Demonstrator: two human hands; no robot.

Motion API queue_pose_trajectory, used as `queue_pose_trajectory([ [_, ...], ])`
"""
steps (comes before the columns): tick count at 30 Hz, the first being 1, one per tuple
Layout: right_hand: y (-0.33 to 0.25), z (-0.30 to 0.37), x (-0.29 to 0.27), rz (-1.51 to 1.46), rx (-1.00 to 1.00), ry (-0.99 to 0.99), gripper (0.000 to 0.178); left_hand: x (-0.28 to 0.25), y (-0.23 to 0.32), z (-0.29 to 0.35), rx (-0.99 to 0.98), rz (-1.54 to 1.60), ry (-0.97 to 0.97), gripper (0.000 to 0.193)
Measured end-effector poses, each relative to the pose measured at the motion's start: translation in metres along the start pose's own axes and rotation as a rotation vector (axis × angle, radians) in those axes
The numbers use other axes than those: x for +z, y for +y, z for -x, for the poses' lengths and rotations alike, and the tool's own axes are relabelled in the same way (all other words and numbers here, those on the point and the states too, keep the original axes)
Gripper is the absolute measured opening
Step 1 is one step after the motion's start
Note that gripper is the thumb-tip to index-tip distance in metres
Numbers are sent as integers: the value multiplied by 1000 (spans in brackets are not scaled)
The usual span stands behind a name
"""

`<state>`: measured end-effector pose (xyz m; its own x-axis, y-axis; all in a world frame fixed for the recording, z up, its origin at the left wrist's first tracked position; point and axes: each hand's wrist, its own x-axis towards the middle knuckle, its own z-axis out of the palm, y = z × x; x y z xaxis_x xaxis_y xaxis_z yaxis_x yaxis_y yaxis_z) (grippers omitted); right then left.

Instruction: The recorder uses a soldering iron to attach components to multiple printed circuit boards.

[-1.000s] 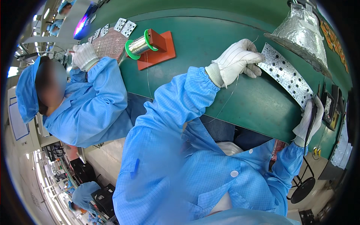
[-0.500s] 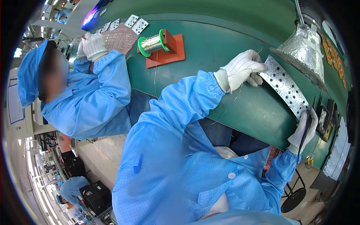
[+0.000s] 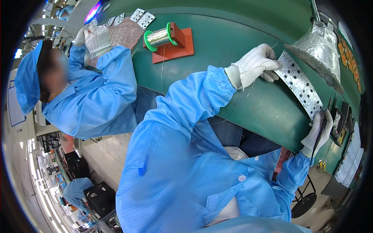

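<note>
My gloved left hand (image 3: 257, 66) is closed, thumb and fingers pinched, on a thin solder wire (image 3: 249, 93). One wire end sticks up past the knuckles; the rest trails down toward my lap. Its fingertips are at the upper left end of a pale circuit board panel (image 3: 300, 82) dotted with dark parts. At the panel's lower right end my gloved right hand (image 3: 319, 131) is closed around a slim black pen-like tool (image 3: 321, 130) with a cord, its fingers against the panel edge. Whether the tool's tip touches the panel cannot be made out.
A foil-wrapped lamp or hood (image 3: 319, 54) hangs close beyond the panel. A solder spool (image 3: 159, 37) sits on a red stand (image 3: 182, 50). Dark holders (image 3: 342, 120) stand at right. On the left, a co-worker in blue (image 3: 101, 85) works beside a bubble-wrap mat (image 3: 123, 35) and small boards (image 3: 146, 20).
My left hand has shifted slightly right and away from me, with the panel's upper end. My right hand has moved a little right, still holding the black tool.
</note>
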<state>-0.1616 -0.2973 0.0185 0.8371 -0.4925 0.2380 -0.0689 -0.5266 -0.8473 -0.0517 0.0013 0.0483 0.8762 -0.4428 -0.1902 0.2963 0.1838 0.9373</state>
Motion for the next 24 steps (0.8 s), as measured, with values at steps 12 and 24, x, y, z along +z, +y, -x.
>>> queue_pose_trajectory([
  [12, 13, 8, -4, -44, -17, -6, 43, -12, -34, -7, 545, -847, 126, 20],
  [24, 7, 5, -5, -62, -41, 23, 40, -2, -23, -11, 80, 106, 22, 36],
])
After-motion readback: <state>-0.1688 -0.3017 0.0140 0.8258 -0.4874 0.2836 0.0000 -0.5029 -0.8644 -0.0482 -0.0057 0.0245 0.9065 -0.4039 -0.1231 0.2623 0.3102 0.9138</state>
